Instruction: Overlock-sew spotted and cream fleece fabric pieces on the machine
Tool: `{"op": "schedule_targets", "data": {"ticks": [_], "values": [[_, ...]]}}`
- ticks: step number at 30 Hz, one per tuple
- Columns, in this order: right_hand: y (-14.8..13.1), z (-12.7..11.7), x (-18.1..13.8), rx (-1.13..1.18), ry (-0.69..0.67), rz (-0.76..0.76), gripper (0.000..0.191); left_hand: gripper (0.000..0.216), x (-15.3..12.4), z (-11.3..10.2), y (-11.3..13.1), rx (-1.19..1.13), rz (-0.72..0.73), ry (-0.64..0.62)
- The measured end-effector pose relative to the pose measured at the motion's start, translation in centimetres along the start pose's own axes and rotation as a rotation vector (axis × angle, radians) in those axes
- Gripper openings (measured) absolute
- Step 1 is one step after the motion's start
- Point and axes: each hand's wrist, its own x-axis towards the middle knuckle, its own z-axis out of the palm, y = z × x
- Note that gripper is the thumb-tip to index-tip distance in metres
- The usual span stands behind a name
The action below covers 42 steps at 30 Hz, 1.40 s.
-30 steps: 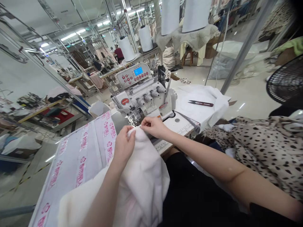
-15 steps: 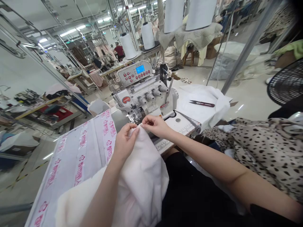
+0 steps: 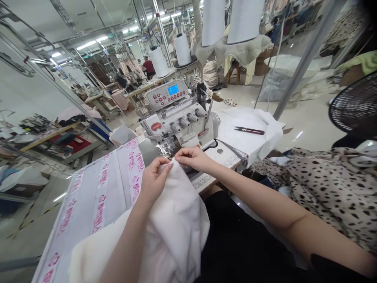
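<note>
- Left hand: lower middle of the frame, its fingers closed narrow around the peak of a fold in the white fleece fabric.
- Right hand: just to the right of the left hand, thumb and fingers pinched narrow on the top edge of the same fold.
- The fabric: bunched in the lower middle, across the person's black trousers, its raised fold near the presser foot.
- Overlock sewing machine: centre of the frame, just beyond both hands, with a control panel showing a lit blue display.
- White work surface: lower left, with a pink-printed strip along it, under the fabric's left side.
- White cloth: right of the machine, with red-and-black thread snips lying on it.
- Leopard-spotted fabric: heaped at the right edge, beside the right forearm.
- Thread cones: white, along the top, on stands behind the machine.
- Black fan: upper right.
- Another person: far off, above the machine to the left, in a dark red top.
</note>
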Motion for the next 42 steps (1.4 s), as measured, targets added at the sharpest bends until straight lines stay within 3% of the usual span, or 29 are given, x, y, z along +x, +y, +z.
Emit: {"op": "schedule_targets", "data": {"ticks": [8, 13, 18, 23, 29, 35, 42], "values": [[0.4, -0.2, 0.1, 0.233, -0.053, 0.145, 0.033, 0.018, 0.0, -0.6, -0.6, -0.18, -0.056, -0.141], [-0.1, 0.2, 0.2, 0.204, 0.013, 0.116, 0.033, 0.019, -0.1, -0.8, 0.0, -0.152, -0.025, -0.204], [-1.1, 1.1, 0.1, 0.081, 0.081, -0.039, 0.025, 0.017, -0.3, -0.7, 1.4, 0.029, -0.001, -0.064], [-1.4, 1.5, -0.2, -0.055, 0.107, -0.148, 0.022, 0.017, -0.5, -0.5, 2.1, 0.057, -0.026, 0.078], [-1.3, 1.4, -0.5, -0.21, 0.114, -0.218, 0.019, 0.019, -0.3, -0.4, 2.2, 0.081, -0.028, 0.018], [-1.7, 0.9, -0.8, -0.198, 0.02, -0.148, 0.023, 0.021, -0.3, -0.3, 1.9, 0.07, -0.05, 0.034], [0.1, 0.6, 0.6, -0.376, 0.139, -0.06, 0.013, 0.017, 0.2, 0.5, 0.5, 0.105, -0.077, 0.014]]}}
